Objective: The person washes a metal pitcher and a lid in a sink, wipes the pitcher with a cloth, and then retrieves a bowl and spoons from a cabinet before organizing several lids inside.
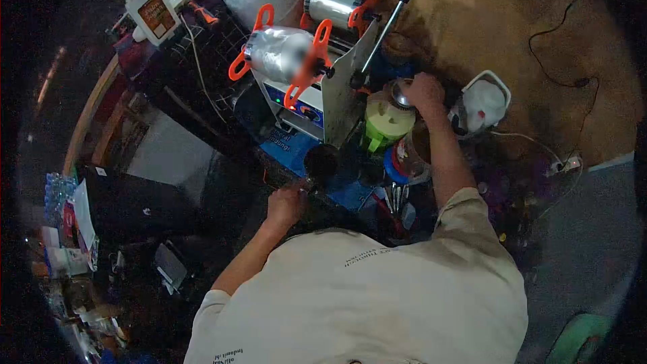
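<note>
My right hand [426, 92] is closed on a shiny rounded metal utensil [402, 94], over the mouth of a green pitcher [381, 128] that holds pale contents. The utensil's exact kind is hidden by my fingers. Lower on the left, my left hand [288, 206] has its fingers curled together beside a dark round utensil [320, 160]. It seems to grip this utensil's near end, but the shadow hides the details. A blue printed mat [296, 151] lies beneath. Close to the pitcher stands a clear jar with a blue base [396, 167].
A lever-handled machine [342, 87] with film rolls on orange holders [280, 50] stands ahead. Its long lever [391, 23] rises near my right arm. A white-rimmed container [486, 102], a cable [539, 141], several metal utensils [397, 195] and a large white jug [151, 10] surround the work area.
</note>
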Demonstrator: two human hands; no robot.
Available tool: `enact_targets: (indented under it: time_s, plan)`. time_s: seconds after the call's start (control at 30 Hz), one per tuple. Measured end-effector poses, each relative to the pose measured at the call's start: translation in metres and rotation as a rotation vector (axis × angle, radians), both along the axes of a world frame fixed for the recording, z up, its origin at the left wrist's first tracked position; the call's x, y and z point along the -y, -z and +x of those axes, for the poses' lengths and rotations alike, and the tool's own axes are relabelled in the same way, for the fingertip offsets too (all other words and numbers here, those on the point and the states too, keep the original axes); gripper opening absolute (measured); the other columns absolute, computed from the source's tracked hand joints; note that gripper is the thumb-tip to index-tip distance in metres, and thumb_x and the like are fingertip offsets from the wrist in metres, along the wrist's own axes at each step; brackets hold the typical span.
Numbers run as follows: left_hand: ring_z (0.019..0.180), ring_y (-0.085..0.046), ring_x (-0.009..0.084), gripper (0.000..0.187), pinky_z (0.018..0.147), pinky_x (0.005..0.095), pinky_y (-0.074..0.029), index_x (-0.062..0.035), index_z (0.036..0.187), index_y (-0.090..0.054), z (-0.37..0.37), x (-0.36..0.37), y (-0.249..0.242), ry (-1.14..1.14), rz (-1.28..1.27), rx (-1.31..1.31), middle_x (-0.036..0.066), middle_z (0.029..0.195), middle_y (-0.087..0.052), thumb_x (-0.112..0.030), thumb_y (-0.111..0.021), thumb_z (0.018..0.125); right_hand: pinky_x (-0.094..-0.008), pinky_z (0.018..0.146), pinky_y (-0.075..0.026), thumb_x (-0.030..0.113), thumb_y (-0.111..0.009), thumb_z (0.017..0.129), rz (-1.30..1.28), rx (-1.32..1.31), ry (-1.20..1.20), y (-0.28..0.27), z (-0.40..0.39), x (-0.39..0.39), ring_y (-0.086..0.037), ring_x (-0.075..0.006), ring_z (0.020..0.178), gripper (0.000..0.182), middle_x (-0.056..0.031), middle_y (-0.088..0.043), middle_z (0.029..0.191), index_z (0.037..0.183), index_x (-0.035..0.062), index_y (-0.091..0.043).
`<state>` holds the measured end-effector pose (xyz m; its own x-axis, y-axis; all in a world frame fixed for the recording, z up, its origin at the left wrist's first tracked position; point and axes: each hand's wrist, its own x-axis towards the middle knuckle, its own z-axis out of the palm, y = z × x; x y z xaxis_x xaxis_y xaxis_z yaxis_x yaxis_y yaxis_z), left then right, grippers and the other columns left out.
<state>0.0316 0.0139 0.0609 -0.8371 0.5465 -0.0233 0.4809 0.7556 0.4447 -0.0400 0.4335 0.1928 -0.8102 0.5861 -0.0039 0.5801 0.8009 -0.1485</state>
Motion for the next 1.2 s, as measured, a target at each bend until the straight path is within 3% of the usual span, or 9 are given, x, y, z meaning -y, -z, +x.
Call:
enact_targets:
  time_s: [0.1, 0.17, 0.3, 0.37, 0.7, 0.87, 0.97, 1.2]
  plan:
    - [0.088, -0.067, 0.0394, 0.037, 0.076, 0.0515, -0.054, -0.0130, 0.122, -0.063, -0.001, -0.001, -0.004, -0.015, -0.061, 0.073, 0.020, 0.101, -0.068, -0.019, -0.061, 0.085, -0.0486, 0.088, -0.053, 0.059, -0.061, 0.082, -0.007, -0.040, -0.043, 0.009, 0.000, -0.004, -0.065, -0.0411, 0.101, 0.065, -0.0264, -0.068, 0.105, 0.102, -0.0025, -0.071]
    - [0.100, -0.065, 0.0386, 0.038, 0.087, 0.0478, -0.052, -0.0118, 0.122, -0.064, -0.001, -0.001, -0.002, -0.017, 0.007, 0.077, 0.020, 0.112, -0.067, -0.021, -0.065, 0.085, -0.0492, 0.087, -0.053, 0.057, -0.061, 0.083, 0.051, -0.053, -0.026, 0.010, 0.000, -0.004, -0.066, -0.0421, 0.100, 0.063, -0.0267, -0.068, 0.103, 0.102, -0.0014, -0.071]
    - [0.099, -0.066, 0.0384, 0.040, 0.087, 0.0483, -0.053, -0.0124, 0.124, -0.063, 0.001, -0.005, -0.013, -0.064, -0.098, 0.115, 0.020, 0.112, -0.067, -0.022, -0.065, 0.085, -0.0499, 0.087, -0.053, 0.056, -0.062, 0.083, 0.046, -0.027, -0.068, 0.008, 0.002, -0.004, -0.066, -0.0419, 0.099, 0.060, -0.0268, -0.068, 0.101, 0.102, -0.0004, -0.071]
    - [0.092, -0.067, 0.0390, 0.035, 0.077, 0.0503, -0.055, -0.0136, 0.120, -0.064, 0.002, -0.003, -0.010, -0.037, -0.035, 0.058, 0.020, 0.108, -0.067, -0.021, -0.062, 0.086, -0.0504, 0.086, -0.053, 0.054, -0.064, 0.082, 0.048, -0.052, -0.058, 0.004, 0.006, -0.001, -0.066, -0.0421, 0.098, 0.058, -0.0272, -0.068, 0.102, 0.098, -0.0007, -0.072]
    - [0.089, -0.067, 0.0391, 0.035, 0.075, 0.0496, -0.055, -0.0140, 0.122, -0.063, -0.003, -0.008, -0.002, 0.007, -0.012, -0.005, 0.018, 0.106, -0.068, -0.020, -0.059, 0.088, -0.0494, 0.081, -0.054, 0.055, -0.064, 0.080, 0.105, -0.158, -0.054, 0.015, 0.011, -0.008, -0.067, -0.0437, 0.091, 0.060, -0.0288, -0.068, 0.091, 0.090, -0.0043, -0.071]
    - [0.075, -0.068, 0.0409, 0.021, 0.064, 0.0514, -0.055, -0.0114, 0.104, -0.064, -0.007, -0.005, 0.011, 0.026, -0.042, -0.047, 0.019, 0.089, -0.069, -0.011, -0.055, 0.084, -0.0502, 0.082, -0.053, 0.058, -0.061, 0.082, 0.059, -0.167, -0.046, 0.004, 0.017, -0.005, -0.066, -0.0448, 0.091, 0.065, -0.0297, -0.067, 0.090, 0.088, -0.0063, -0.071]
    - [0.072, -0.068, 0.0402, 0.016, 0.061, 0.0503, -0.055, -0.0107, 0.095, -0.063, -0.002, -0.008, -0.014, 0.059, 0.056, -0.072, 0.018, 0.082, -0.069, -0.009, -0.052, 0.084, -0.0511, 0.083, -0.053, 0.059, -0.059, 0.083, 0.080, -0.195, -0.089, 0.013, 0.017, -0.014, -0.066, -0.0454, 0.091, 0.067, -0.0299, -0.067, 0.089, 0.087, -0.0070, -0.070]
    - [0.073, -0.068, 0.0383, 0.022, 0.062, 0.0488, -0.054, -0.0105, 0.102, -0.067, -0.005, -0.003, -0.009, 0.043, 0.006, -0.119, 0.018, 0.084, -0.069, -0.010, -0.054, 0.084, -0.0518, 0.082, -0.052, 0.059, -0.057, 0.084, 0.092, -0.206, -0.121, 0.011, 0.020, -0.015, -0.065, -0.0458, 0.089, 0.066, -0.0296, -0.067, 0.089, 0.085, -0.0056, -0.070]
